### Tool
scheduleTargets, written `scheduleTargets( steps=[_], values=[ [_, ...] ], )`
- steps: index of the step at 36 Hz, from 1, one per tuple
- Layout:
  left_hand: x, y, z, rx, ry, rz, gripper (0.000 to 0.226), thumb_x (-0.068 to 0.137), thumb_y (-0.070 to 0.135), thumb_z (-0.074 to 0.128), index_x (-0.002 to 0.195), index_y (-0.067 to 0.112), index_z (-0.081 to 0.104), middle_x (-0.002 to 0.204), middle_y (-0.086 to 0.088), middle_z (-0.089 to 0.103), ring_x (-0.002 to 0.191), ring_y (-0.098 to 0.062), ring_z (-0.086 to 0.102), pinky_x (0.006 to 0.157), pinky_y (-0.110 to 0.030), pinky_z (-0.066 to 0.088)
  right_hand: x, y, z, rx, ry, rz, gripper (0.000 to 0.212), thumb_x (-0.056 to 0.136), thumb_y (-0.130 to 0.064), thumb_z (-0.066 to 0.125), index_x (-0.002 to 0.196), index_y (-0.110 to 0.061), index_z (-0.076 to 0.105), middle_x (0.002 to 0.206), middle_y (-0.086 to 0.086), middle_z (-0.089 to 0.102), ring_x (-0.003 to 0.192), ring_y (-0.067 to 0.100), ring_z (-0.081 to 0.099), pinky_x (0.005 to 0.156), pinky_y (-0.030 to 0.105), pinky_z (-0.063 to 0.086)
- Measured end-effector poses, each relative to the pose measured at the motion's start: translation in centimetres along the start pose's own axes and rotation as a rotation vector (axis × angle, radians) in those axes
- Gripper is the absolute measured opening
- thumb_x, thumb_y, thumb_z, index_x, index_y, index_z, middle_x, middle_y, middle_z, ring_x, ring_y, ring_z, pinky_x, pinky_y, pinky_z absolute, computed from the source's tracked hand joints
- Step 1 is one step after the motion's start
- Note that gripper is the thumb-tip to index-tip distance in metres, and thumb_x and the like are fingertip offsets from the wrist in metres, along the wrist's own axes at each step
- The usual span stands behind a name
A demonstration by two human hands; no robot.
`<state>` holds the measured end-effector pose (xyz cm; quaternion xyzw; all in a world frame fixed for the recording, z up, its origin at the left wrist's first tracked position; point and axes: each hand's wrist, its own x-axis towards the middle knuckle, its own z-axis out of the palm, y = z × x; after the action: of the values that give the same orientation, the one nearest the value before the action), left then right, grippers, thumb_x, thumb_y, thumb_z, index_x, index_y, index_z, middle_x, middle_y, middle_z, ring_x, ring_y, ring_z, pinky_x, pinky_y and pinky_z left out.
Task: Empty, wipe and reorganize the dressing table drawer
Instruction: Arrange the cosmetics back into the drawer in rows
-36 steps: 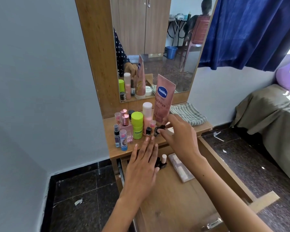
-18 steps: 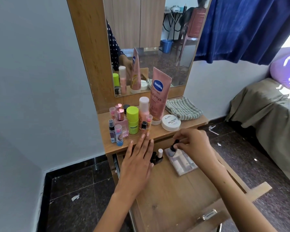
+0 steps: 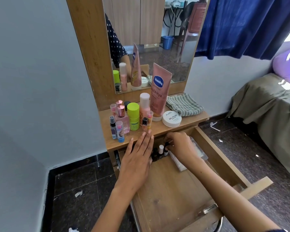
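We cannot see the tips of the right hand (image 3: 179, 148), because its fingers (image 3: 168, 145) curl down among the little bottles (image 3: 160, 152) at the back of the drawer (image 3: 213, 151). We cannot tell which bottle they pinch. The left hand (image 3: 137, 162) covers the drawer's back left corner. The flat clear box (image 3: 200, 152) is mostly under the right hand and wrist. The small print on the pink tube (image 3: 159, 91) and the white jar (image 3: 172, 118) is too tiny to read. The drawer's front goes off the bottom edge. The bed (image 3: 266, 108) and purple pillow (image 3: 286, 64) are cut off on the right.
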<state>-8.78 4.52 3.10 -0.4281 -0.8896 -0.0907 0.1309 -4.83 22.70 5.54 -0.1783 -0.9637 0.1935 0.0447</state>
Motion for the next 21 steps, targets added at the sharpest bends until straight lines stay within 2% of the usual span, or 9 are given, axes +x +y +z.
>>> scheduleTargets(
  steps=[4,9,11,13,14,16,18,21],
  values=[
    [0.0,0.1,-0.2,-0.006,0.006,-0.002,0.079,0.082,0.024,0.065,0.149,0.009,0.025,0.158,-0.008,0.014,0.145,-0.021,0.014,0.115,-0.041,0.007,0.1,-0.1,-0.3,-0.042,-0.031,0.011,0.027,0.074,-0.010,0.072,0.098,-0.021,0.067,0.095,0.000,0.070,0.090,0.020,0.066,0.075,0.040,0.056],
    [-0.4,0.1,-0.9,-0.005,0.042,0.033,0.073,0.083,0.027,0.065,0.147,0.010,0.032,0.155,-0.009,0.023,0.143,-0.021,0.021,0.112,-0.042,0.012,-1.1,-0.4,-2.0,-0.122,-0.007,0.041,0.039,0.080,-0.016,0.070,0.117,-0.026,0.062,0.110,-0.004,0.068,0.101,0.017,0.064,0.082,0.035,0.054],
    [-1.0,0.1,-1.5,-0.018,0.081,0.059,0.062,0.088,0.027,0.056,0.144,0.011,0.037,0.155,-0.009,0.025,0.143,-0.021,0.021,0.112,-0.042,0.014,-2.0,-0.5,-3.0,-0.117,-0.013,0.064,0.038,0.082,-0.017,0.069,0.117,-0.027,0.063,0.110,-0.004,0.068,0.100,0.016,0.064,0.082,0.032,0.054],
    [-2.0,0.1,-2.2,-0.069,0.134,0.066,0.050,0.093,0.027,0.042,0.141,0.013,0.043,0.154,-0.008,0.028,0.144,-0.021,0.022,0.113,-0.042,0.016,-3.2,-1.0,-3.6,-0.055,-0.016,0.059,0.031,0.081,-0.017,0.069,0.110,-0.028,0.065,0.105,-0.007,0.069,0.094,0.011,0.065,0.078,0.031,0.054],
    [-2.5,0.1,-2.6,-0.119,0.169,0.061,0.048,0.094,0.027,0.038,0.139,0.013,0.046,0.152,-0.008,0.032,0.143,-0.021,0.024,0.114,-0.042,0.018,-3.8,-1.4,-3.7,-0.002,-0.012,0.045,0.029,0.080,-0.018,0.070,0.106,-0.029,0.067,0.102,-0.010,0.069,0.091,0.008,0.065,0.077,0.030,0.054],
    [-3.5,0.0,-3.4,-0.230,0.276,0.038,0.042,0.095,0.027,0.043,0.133,0.014,0.055,0.146,-0.007,0.043,0.138,-0.021,0.035,0.112,-0.039,0.027,-4.8,-2.5,-3.5,0.104,-0.016,0.007,0.025,0.080,-0.021,0.072,0.104,-0.030,0.069,0.098,-0.015,0.070,0.087,0.003,0.066,0.078,0.028,0.054],
    [-4.2,-0.3,-4.2,-0.297,0.417,-0.020,0.036,0.093,0.029,0.054,0.124,0.013,0.063,0.132,-0.006,0.057,0.124,-0.019,0.049,0.104,-0.034,0.035,-5.4,-3.7,-2.7,0.200,0.007,-0.047,0.020,0.080,-0.025,0.074,0.098,-0.031,0.070,0.089,-0.018,0.070,0.080,-0.002,0.066,0.077,0.029,0.055],
    [-4.5,-0.9,-5.5,-0.320,0.595,-0.160,0.032,0.091,0.031,0.058,0.116,0.013,0.066,0.116,-0.003,0.063,0.106,-0.015,0.054,0.091,-0.029,0.038,-5.5,-5.6,-1.5,0.294,0.084,-0.131,0.013,0.079,-0.029,0.075,0.092,-0.031,0.072,0.077,-0.020,0.070,0.074,-0.007,0.065,0.072,0.022,0.056]
  ],
)
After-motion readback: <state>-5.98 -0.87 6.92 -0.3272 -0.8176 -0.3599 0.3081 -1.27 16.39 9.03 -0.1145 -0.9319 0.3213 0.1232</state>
